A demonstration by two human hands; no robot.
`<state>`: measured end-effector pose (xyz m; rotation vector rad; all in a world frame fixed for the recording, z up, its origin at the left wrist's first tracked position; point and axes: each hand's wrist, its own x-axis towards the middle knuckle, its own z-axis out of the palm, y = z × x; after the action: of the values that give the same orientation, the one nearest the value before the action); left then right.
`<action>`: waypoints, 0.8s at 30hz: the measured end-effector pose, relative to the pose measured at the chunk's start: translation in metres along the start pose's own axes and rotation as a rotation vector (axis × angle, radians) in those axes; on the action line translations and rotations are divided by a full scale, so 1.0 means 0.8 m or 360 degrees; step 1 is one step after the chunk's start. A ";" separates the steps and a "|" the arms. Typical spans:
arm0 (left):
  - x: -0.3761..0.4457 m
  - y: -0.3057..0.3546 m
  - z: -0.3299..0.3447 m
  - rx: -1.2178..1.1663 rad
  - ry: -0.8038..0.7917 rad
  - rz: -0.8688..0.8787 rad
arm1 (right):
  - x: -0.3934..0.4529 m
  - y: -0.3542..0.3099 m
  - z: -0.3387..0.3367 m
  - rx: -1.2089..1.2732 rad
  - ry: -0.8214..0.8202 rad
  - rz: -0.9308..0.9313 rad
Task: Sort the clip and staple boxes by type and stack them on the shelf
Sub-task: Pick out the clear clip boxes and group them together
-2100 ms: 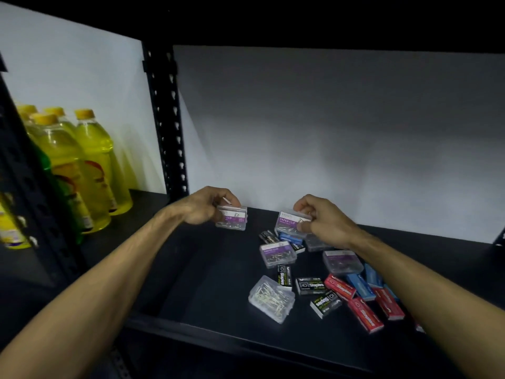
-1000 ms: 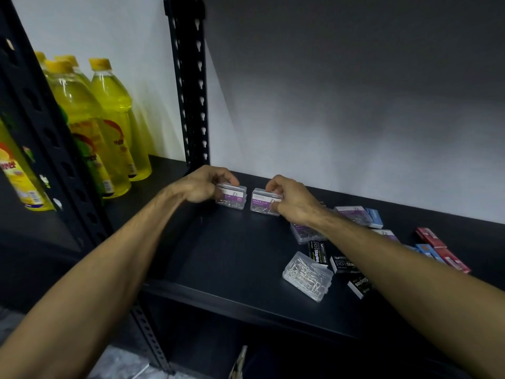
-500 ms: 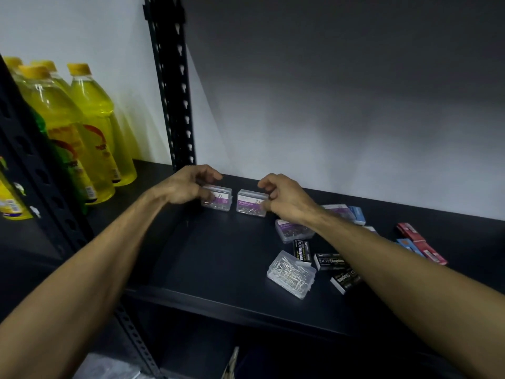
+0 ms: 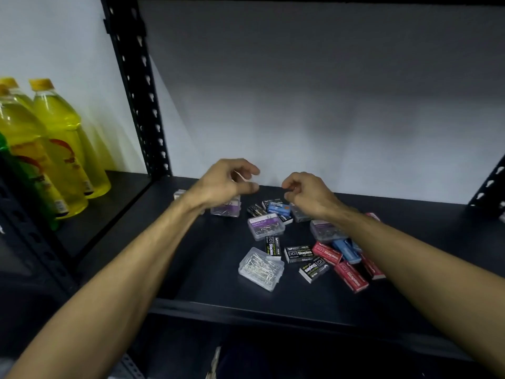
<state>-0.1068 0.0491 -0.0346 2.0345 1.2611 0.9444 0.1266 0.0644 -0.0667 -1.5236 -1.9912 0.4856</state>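
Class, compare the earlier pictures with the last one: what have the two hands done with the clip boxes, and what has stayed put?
Both hands let go. The left hand and right hand have lifted, empty, off the two clip boxes they set down side by side at the back left of the shelf. The mixed pile and bottles are unchanged.

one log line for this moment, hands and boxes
left hand: open, empty | right hand: curled, empty | paper clip box: on shelf | stage: reaching for next

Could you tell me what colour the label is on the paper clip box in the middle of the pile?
Purple, on the paper clip box; head view.
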 end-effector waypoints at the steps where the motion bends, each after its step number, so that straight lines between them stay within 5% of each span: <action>1: 0.000 0.006 0.014 0.0013 -0.0083 -0.0007 | -0.003 0.005 -0.003 -0.0004 -0.0003 0.0010; 7: -0.013 0.012 0.067 0.0602 -0.0466 0.0000 | -0.017 0.035 -0.020 -0.0176 -0.0153 0.0101; 13: -0.023 0.014 0.082 0.1055 -0.0487 -0.0115 | -0.030 0.048 -0.023 -0.0238 -0.0403 0.0230; 24: -0.012 0.010 0.080 0.0801 -0.0577 -0.0182 | -0.040 0.052 -0.044 -0.0237 -0.0465 0.0259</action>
<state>-0.0545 0.0309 -0.0689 2.3349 1.4874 0.1898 0.1862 0.0432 -0.0718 -1.8034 -2.1723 0.6722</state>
